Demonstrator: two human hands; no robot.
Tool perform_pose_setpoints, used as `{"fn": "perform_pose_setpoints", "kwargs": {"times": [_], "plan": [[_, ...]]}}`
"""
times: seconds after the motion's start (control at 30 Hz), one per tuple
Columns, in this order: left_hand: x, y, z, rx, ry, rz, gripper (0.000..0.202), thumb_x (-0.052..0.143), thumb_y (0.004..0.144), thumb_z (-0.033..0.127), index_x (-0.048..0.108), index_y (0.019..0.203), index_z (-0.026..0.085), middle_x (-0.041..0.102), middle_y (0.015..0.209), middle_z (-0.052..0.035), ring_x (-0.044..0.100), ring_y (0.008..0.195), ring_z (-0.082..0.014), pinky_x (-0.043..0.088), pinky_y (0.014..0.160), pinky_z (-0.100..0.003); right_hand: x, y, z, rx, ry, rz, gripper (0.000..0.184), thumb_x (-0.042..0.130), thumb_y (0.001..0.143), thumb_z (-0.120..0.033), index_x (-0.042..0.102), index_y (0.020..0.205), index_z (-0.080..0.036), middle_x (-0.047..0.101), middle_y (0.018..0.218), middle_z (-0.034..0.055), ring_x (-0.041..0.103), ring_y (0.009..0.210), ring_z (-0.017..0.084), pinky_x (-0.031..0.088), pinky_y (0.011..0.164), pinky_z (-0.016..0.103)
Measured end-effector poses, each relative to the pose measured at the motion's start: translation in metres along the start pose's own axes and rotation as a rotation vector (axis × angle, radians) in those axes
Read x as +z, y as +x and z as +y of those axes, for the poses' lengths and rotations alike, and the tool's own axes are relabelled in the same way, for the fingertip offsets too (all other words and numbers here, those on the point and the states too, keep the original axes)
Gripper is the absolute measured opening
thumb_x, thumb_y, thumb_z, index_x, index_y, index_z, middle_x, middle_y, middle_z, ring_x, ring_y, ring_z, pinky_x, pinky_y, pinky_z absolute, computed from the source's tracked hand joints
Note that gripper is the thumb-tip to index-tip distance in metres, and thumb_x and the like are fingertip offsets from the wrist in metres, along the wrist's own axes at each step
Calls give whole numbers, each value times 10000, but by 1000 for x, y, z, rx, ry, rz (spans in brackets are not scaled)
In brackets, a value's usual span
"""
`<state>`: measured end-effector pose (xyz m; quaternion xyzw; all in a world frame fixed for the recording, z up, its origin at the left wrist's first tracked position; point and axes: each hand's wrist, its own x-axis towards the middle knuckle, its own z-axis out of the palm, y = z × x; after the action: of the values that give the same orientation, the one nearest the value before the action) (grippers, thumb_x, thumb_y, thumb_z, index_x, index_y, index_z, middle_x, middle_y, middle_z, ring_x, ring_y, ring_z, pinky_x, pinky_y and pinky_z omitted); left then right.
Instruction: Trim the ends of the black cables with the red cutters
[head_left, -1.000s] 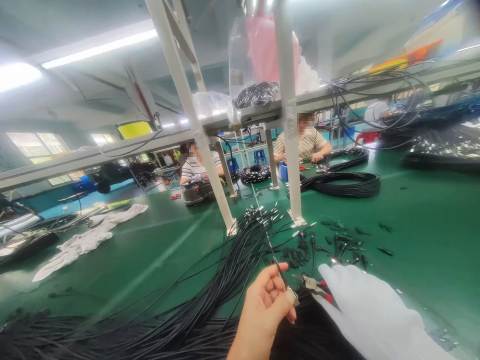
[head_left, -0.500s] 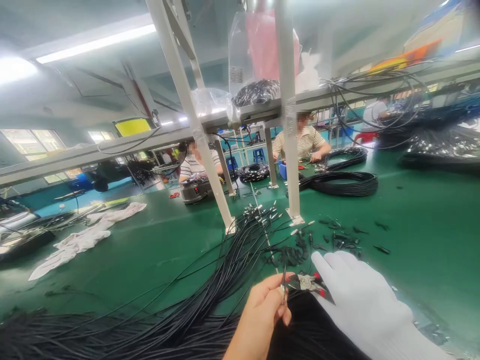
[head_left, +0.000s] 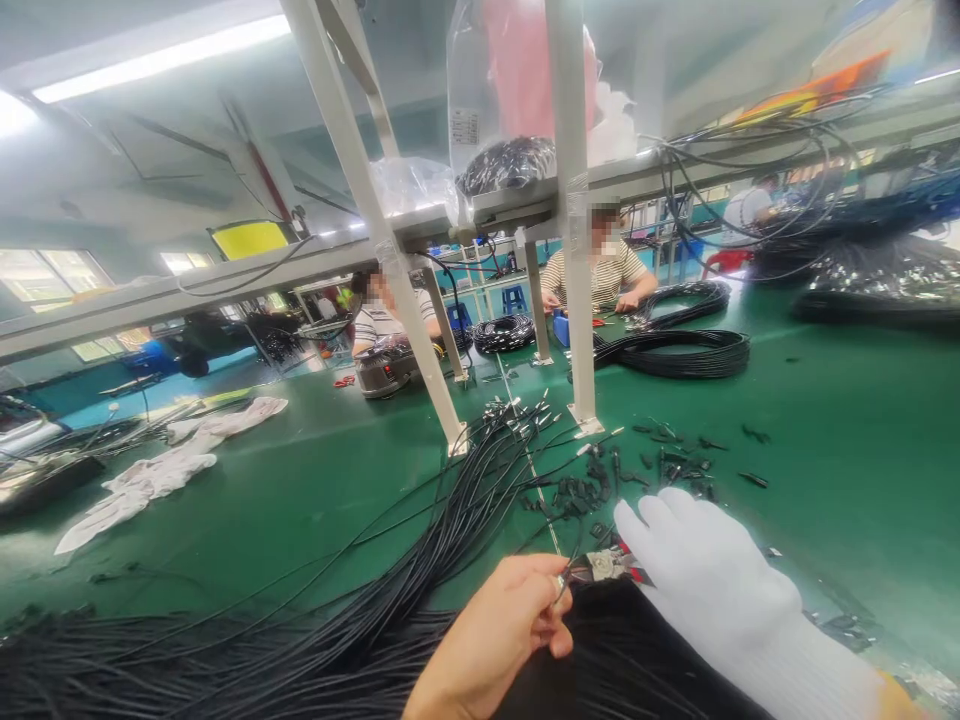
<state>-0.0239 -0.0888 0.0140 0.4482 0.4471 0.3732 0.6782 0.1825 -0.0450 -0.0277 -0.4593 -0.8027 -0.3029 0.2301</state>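
Note:
Bare and closed, my left hand pinches the end of a thin black cable near the bottom centre. My right hand, in a white glove, is wrapped round a pair of cutting pliers with red handles. The pliers' jaws point left and meet the cable just beside my left fingertips; whether they touch it is hard to tell. A long bundle of black cables runs from the lower left up to a cluster of metal-tipped ends. Small black cut pieces lie beyond the pliers.
A metal shelf frame stands on the green table, its post straight ahead. Coiled black cables lie behind it. Two people sit across the table. White gloves lie at left, and more black scraps at right.
The view has shifted slightly. The pliers' jaws have come level with my left fingertips, and the cable end now bends to the right above them. Both hands keep their grip.

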Motion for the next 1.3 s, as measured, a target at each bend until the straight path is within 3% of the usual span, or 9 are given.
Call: {"fn": "perform_pose_setpoints", "kwargs": {"times": [0.2, 0.43, 0.6, 0.83, 0.97, 1.07, 1.17, 1.23, 1.3], "plan": [[-3, -3, 6, -85, 54, -15, 59, 580, 668, 209, 588, 681, 153, 404, 628, 43, 309, 574, -85, 265, 557, -262, -3, 2, -1, -65, -32, 9, 157, 613, 723, -160, 619, 873, -208, 522, 700, 40, 456, 711, 223, 265, 607, 367], [-8, -4, 5, -112, 179, -14, 216, 589, 696, 210, 735, 829, 121, 400, 623, 43, 295, 550, -90, 276, 541, -261, -8, 6, -3, -95, -52, 52, 202, 623, 672, -97, 642, 847, -195, 538, 679, 41, 471, 727, 227, 265, 625, 358], [-10, -5, 5, -113, 272, -34, 272, 575, 707, 220, 769, 879, 137, 455, 644, 34, 306, 540, -92, 289, 538, -251, -4, 4, -3, -101, -50, 42, 187, 613, 634, -61, 562, 716, -222, 505, 637, 24, 432, 645, 215, 231, 606, 358], [-3, -9, 11, -101, 441, -41, 293, 503, 765, 230, 746, 915, 165, 444, 668, 42, 376, 560, -102, 320, 570, -247, 1, -2, 0, -119, 123, -75, 150, 679, 682, -224, 531, 697, -243, 558, 648, -3, 488, 638, 208, 241, 612, 332], [-3, -8, 7, -47, 403, 43, 217, 518, 814, 243, 606, 998, 170, 428, 701, 56, 403, 585, -100, 355, 592, -238, 4, -2, -2, -40, 127, -96, 118, 686, 720, -283, 579, 746, -238, 578, 680, 1, 529, 651, 212, 278, 618, 327], [-4, -5, 5, -3, 396, 151, 94, 505, 833, 222, 521, 911, 171, 428, 689, 64, 412, 569, -91, 326, 574, -240, 8, 0, -2, 31, 178, 11, 279, 674, 732, -269, 630, 1004, -221, 588, 732, 2, 542, 678, 207, 315, 622, 315], [-4, -3, 7, 35, 430, 173, 67, 483, 844, 205, 528, 870, 163, 421, 669, 65, 397, 560, -88, 304, 561, -243, 7, 3, -2, 47, 332, 67, 498, 629, 769, -212, 546, 1260, -225, 607, 797, 0, 553, 700, 182, 348, 624, 284], [-3, -1, 8, 57, 434, 176, 86, 479, 850, 206, 548, 861, 156, 417, 647, 66, 382, 558, -91, 296, 550, -242, 2, 5, -4, 37, 411, 19, 467, 614, 767, -177, 568, 1227, -246, 611, 808, -3, 554, 709, 174, 360, 632, 273], [-2, 1, 7, 93, 430, 205, 114, 487, 860, 221, 575, 851, 149, 425, 624, 62, 389, 561, -97, 304, 550, -244, -4, 7, -8, 38, 454, -92, 277, 614, 764, -167, 636, 1025, -258, 607, 787, -8, 551, 711, 171, 353, 626, 270]]}}
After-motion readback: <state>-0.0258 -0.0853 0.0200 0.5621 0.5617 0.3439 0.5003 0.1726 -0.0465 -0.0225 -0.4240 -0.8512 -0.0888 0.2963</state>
